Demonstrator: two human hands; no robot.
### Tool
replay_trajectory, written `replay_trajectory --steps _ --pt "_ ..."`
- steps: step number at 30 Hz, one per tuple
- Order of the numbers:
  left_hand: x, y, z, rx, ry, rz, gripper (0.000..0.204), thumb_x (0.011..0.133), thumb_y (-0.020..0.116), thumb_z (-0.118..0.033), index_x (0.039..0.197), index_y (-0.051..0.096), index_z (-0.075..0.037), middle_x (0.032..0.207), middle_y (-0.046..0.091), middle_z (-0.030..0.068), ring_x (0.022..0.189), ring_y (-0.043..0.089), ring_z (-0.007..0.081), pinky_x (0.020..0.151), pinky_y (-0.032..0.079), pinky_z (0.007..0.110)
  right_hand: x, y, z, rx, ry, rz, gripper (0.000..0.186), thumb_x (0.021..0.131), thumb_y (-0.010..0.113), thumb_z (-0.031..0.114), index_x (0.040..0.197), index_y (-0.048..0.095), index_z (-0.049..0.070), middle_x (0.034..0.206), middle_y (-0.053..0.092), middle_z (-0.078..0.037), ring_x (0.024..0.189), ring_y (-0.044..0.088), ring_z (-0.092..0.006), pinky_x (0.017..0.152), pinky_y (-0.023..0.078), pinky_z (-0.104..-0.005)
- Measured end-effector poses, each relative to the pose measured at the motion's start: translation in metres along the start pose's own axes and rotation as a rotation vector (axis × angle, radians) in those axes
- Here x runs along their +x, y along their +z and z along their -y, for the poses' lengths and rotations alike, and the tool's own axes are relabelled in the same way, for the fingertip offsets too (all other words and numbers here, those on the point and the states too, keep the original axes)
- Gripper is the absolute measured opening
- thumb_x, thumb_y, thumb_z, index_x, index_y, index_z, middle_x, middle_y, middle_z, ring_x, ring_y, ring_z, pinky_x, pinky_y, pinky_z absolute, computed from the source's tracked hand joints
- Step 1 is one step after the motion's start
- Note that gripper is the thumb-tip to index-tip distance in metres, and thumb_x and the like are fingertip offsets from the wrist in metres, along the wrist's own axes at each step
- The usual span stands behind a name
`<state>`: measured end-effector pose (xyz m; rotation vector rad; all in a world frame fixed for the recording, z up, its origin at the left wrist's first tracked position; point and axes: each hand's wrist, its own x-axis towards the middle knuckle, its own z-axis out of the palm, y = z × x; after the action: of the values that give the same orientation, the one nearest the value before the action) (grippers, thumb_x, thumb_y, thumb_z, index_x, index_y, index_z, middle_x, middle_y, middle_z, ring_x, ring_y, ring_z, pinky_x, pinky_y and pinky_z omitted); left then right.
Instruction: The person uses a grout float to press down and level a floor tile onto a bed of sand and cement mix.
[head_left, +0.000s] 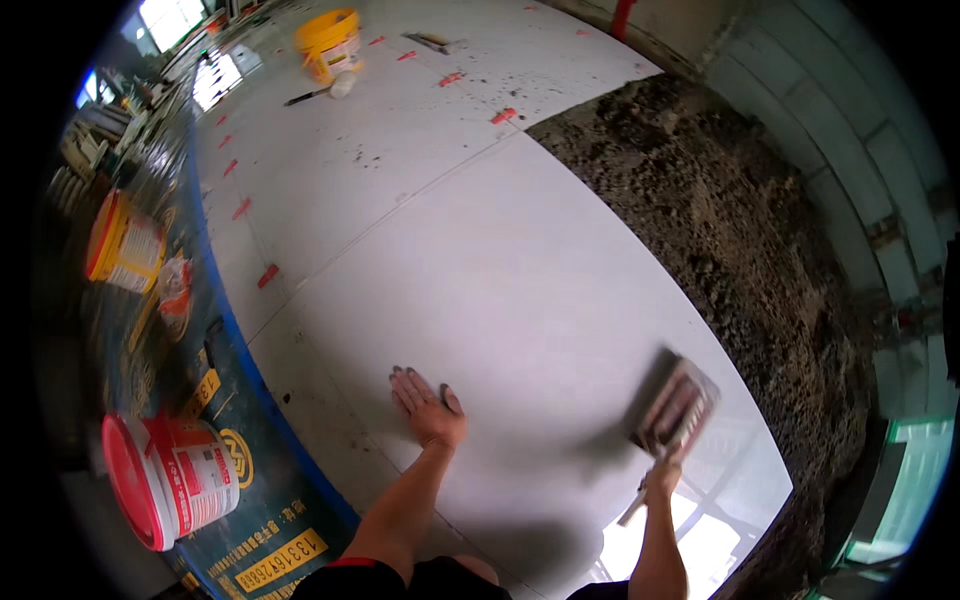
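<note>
My left hand (pixel 430 408) lies flat on a large, glossy light-grey floor tile (pixel 480 280), fingers slightly spread and nothing in it. My right hand (pixel 663 474) is wrapped round the handle of a tile beater (pixel 678 405), a tool with a broad rectangular head. The beater's head is over the right part of the tile and blurred; whether it touches the surface I cannot tell. Along the tile's right edge runs a bed of dark, crumbly mortar (pixel 740 220).
Red levelling wedges (pixel 503 116) stand in the far joints. A yellow bucket (pixel 328 48), a mallet (pixel 338 86) and a trowel-like tool (pixel 428 42) rest farther off. To the left are a red-lidded pail (pixel 170 482) and another yellow bucket (pixel 128 242). A block wall (pixel 840 110) borders the right.
</note>
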<state>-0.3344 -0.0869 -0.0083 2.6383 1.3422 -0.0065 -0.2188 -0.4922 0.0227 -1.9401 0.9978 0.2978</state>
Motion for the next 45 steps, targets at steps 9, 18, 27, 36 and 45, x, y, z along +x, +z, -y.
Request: replay_trajectory --steps 9,18,27,36,45 --pt "0.004 0.028 0.010 0.045 0.009 -0.251 0.073 0.100 0.040 -0.040 0.152 0.021 0.009 0.161 0.016 0.0268 0.150 0.013 0.0400 0.120 0.015 0.049 -0.031 0.055 0.063 0.001 0.050 0.284 0.070 0.086 0.047 0.079 0.063 0.042 0.014 0.048 0.040 -0.001 0.035 0.041 -0.0161 0.035 0.036 -0.0335" --pt "0.002 0.035 -0.005 0.008 0.143 -0.381 0.068 0.103 0.037 -0.039 0.150 0.026 0.009 0.157 0.023 0.0294 0.145 0.024 0.0440 0.118 0.022 0.051 -0.008 -0.014 0.119 -0.064 0.017 0.376 0.070 0.092 0.039 0.075 0.078 0.054 0.008 0.058 0.047 -0.003 0.044 0.047 -0.0154 0.039 0.038 -0.0330" --pt "0.021 0.049 0.028 0.171 -0.082 -0.460 0.069 0.103 0.036 -0.044 0.148 0.032 0.008 0.151 0.036 0.0287 0.139 0.037 0.0421 0.113 0.033 0.050 -0.082 -0.181 0.209 0.347 -0.629 -0.215 0.067 0.100 0.022 0.067 0.065 0.041 0.013 0.046 0.035 0.004 0.034 0.035 -0.0085 0.031 0.032 -0.0262" --pt "0.054 0.128 0.050 0.370 -0.335 -0.745 0.072 0.100 0.039 -0.048 0.147 0.037 0.006 0.149 0.042 0.0261 0.134 0.045 0.0414 0.111 0.036 0.051 0.032 -0.016 0.169 -0.345 0.040 0.381 0.063 0.099 0.039 0.065 0.072 0.055 0.010 0.054 0.044 0.001 0.044 0.046 -0.0133 0.040 0.037 -0.0309" --pt "0.053 0.069 -0.013 0.198 -0.964 -0.124 0.081 0.099 0.025 -0.057 0.156 0.017 0.000 0.163 0.013 0.0217 0.150 0.017 0.0359 0.121 0.015 0.048 -0.045 -0.102 0.182 0.191 -0.650 0.024 0.052 0.103 0.039 0.054 0.077 0.051 0.011 0.057 0.048 0.000 0.046 0.046 -0.0089 0.040 0.038 -0.0261"
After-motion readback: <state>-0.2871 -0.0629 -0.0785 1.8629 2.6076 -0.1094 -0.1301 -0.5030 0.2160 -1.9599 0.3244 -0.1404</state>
